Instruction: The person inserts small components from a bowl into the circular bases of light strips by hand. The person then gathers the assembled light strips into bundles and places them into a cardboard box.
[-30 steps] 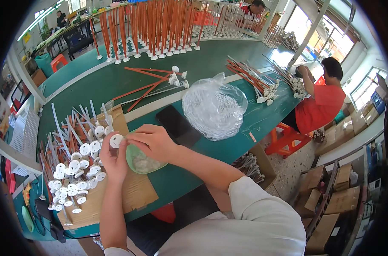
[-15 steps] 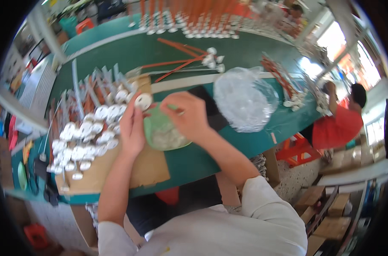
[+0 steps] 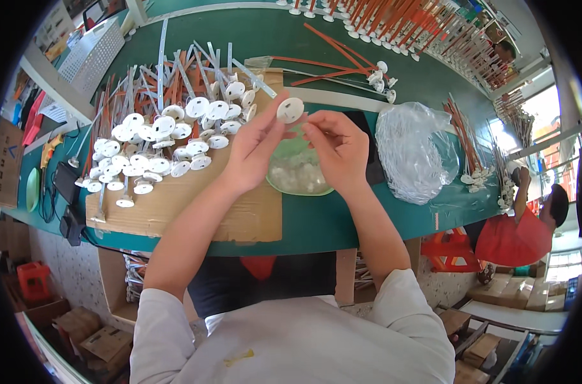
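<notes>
My left hand (image 3: 256, 147) is closed around a metal strip with a white round disc (image 3: 290, 110) on its end, the disc facing up. My right hand (image 3: 339, 144) is beside the disc, thumb and fingertips pinched together; whatever is between them is too small to make out. Below both hands sits a green bowl (image 3: 298, 193) with small whitish pieces in it, partly hidden by my fingers. To the left, a pile of similar strips with white round discs (image 3: 151, 131) lies on a sheet of brown cardboard (image 3: 195, 221).
A clear plastic bag (image 3: 414, 153) lies right of a black pad (image 3: 373, 153). Orange strips with white ends (image 3: 348, 54) lie crossed farther back on the green table (image 3: 252, 38). More stand in rows (image 3: 393, 25) at the back. A person in red (image 3: 511, 233) sits at far right.
My right hand has come up from over the green bowl to the white disc in my left hand. The whole view has shifted, with the table sitting farther right in it.
</notes>
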A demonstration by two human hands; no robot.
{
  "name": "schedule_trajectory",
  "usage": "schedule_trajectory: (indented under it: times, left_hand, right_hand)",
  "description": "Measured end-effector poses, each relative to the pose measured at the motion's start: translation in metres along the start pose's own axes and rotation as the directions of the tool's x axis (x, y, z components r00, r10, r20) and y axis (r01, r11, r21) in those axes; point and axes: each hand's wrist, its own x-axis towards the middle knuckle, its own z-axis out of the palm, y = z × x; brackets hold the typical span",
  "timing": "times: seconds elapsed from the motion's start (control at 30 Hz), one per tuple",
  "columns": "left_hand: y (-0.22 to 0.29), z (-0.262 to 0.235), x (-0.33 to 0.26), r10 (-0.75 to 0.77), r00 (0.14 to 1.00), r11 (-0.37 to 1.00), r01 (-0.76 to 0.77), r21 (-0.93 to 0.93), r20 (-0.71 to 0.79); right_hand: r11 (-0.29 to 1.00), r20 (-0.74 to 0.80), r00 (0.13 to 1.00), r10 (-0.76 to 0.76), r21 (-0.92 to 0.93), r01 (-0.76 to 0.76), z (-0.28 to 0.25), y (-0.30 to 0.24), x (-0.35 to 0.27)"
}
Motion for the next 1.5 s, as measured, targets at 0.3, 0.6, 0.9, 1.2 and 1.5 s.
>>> schedule_trajectory:
  times: [0.3, 0.6, 0.9, 1.2, 1.5]
  left_hand:
    - [-0.001, -0.003, 0.005, 0.115, 0.981, 0.99, -0.099, 0.105, -0.157]
    - [0.004, -0.005, 0.002, 0.024, 0.982, 0.994, -0.004, 0.106, -0.189]
    - [-0.004, -0.012, 0.004, 0.045, 0.981, 0.946, 0.019, 0.324, -0.188]
    - [-0.008, 0.003, -0.006, 0.022, 0.993, 0.998, -0.015, -0.068, 0.116]
    - [0.005, 0.012, -0.009, 0.048, 0.979, 0.911, 0.039, -0.41, 0.2]
  right_hand:
    - [0.997, 0.059, 0.998, -0.021, -0.075, 0.026, -0.003, 0.007, 0.003]
    - [0.926, 0.107, 0.976, -0.189, -0.311, 0.214, 0.002, 0.005, 0.002]
    - [0.727, 0.088, 0.846, -0.526, -0.469, 0.501, 0.001, 0.002, 0.002]
    - [0.812, -0.078, 0.873, -0.481, -0.414, 0.41, 0.008, 0.005, -0.005]
    - [0.737, -0.089, 0.8, -0.593, -0.461, 0.495, 0.014, 0.008, -0.003]
